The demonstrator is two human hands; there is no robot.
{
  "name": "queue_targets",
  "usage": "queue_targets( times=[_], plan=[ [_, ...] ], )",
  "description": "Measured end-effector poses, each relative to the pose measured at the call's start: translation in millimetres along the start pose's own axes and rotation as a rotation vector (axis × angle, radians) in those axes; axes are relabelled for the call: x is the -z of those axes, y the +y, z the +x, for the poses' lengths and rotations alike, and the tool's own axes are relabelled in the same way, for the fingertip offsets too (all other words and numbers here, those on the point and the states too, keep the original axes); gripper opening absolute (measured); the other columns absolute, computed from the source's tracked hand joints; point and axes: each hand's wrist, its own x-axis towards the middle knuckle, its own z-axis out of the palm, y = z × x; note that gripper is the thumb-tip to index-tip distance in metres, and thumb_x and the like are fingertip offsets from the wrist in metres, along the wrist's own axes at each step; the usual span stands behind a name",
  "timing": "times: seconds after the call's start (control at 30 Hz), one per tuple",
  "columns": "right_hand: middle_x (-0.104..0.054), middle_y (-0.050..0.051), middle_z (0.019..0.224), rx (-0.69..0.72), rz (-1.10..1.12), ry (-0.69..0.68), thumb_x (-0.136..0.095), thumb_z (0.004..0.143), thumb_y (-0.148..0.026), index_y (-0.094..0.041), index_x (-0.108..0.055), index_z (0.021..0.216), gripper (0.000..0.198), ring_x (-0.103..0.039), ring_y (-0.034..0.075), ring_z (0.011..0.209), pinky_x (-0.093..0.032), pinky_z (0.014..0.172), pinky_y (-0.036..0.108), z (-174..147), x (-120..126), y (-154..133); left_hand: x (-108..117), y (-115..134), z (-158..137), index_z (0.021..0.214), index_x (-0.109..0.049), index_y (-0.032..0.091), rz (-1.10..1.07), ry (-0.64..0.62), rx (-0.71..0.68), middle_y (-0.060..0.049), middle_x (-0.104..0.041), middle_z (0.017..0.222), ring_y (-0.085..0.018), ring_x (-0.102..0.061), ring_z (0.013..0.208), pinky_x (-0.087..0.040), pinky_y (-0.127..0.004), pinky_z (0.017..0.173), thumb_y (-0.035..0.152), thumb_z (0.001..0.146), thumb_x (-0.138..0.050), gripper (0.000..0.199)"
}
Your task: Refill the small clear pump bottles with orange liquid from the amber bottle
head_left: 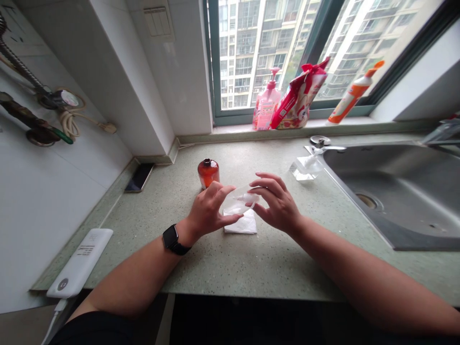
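Between my two hands, just above the countertop, is a translucent whitish plastic piece [234, 201]; its exact kind is unclear. My left hand [206, 208] grips its left side, thumb below and fingers above. At the right end, the curved fingers and thumb of my right hand [275, 203] close on its edge. Under it lies a folded white tissue [241, 225], partly covered by the plastic. Behind my left hand stands an amber bottle [209, 173] with an uncapped neck, its lower part hidden. A clear pump bottle [307, 165] stands farther right, beside the sink.
A steel sink [388, 172] is set into the green speckled counter [273, 268] at right. On the windowsill stand a pink pump bottle [266, 108], a red bag [300, 98] and an orange-white bottle [354, 96]. At left lie a phone [139, 178] and a white power bank [81, 261].
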Motion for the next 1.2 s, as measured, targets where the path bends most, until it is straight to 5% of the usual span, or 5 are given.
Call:
queue_targets(
  times=[0.3,0.57,0.8,0.97,1.2],
  plan=[
    [-0.062,0.018,0.139,-0.098,0.088,-0.002,-0.072,0.099,-0.046,-0.026,-0.043,0.161,0.071,-0.062,0.039,0.135,-0.059,0.109,0.063,-2,5,3,16,-5,4,0.137,-0.053,0.022,-0.075,0.193,0.009,-0.006,-0.06,0.11,-0.016,-0.062,0.08,-0.062,-0.033,0.073,0.059,0.089,-0.082,0.067],
    [-0.064,0.017,0.134,-0.222,-0.058,-0.025,-0.067,0.101,-0.033,-0.026,-0.046,0.156,0.059,-0.066,0.036,0.123,-0.061,0.102,0.059,-9,7,28,52,-90,14,0.133,-0.052,0.028,-0.101,0.601,0.385,-0.007,-0.059,0.124,-0.018,-0.068,0.093,-0.062,-0.04,0.093,0.051,0.085,-0.087,0.064],
    [-0.066,0.016,0.13,-0.251,-0.093,-0.084,-0.065,0.101,-0.029,-0.024,-0.051,0.15,0.051,-0.068,0.035,0.119,-0.061,0.101,0.058,-11,4,33,62,-159,-7,0.117,-0.049,0.024,0.131,0.448,0.84,-0.008,-0.062,0.124,-0.018,-0.071,0.085,-0.061,-0.04,0.094,0.041,0.075,-0.089,0.061],
    [-0.067,0.017,0.129,-0.289,-0.105,-0.126,-0.064,0.101,-0.031,-0.022,-0.056,0.145,0.046,-0.068,0.036,0.118,-0.061,0.1,0.058,-14,3,38,62,-167,-16,0.109,-0.048,0.024,0.372,0.304,1.015,-0.011,-0.067,0.117,-0.033,-0.07,0.115,-0.056,-0.046,0.104,0.05,0.076,-0.087,0.057],
    [-0.068,0.018,0.129,-0.352,-0.091,-0.138,-0.062,0.099,-0.034,-0.022,-0.059,0.145,0.047,-0.069,0.037,0.117,-0.06,0.102,0.061,-16,2,41,54,-168,-22,0.112,-0.048,0.023,0.417,0.115,1.123,-0.016,-0.069,0.122,-0.038,-0.069,0.123,-0.055,-0.045,0.102,0.058,0.08,-0.083,0.059]
  ],
)
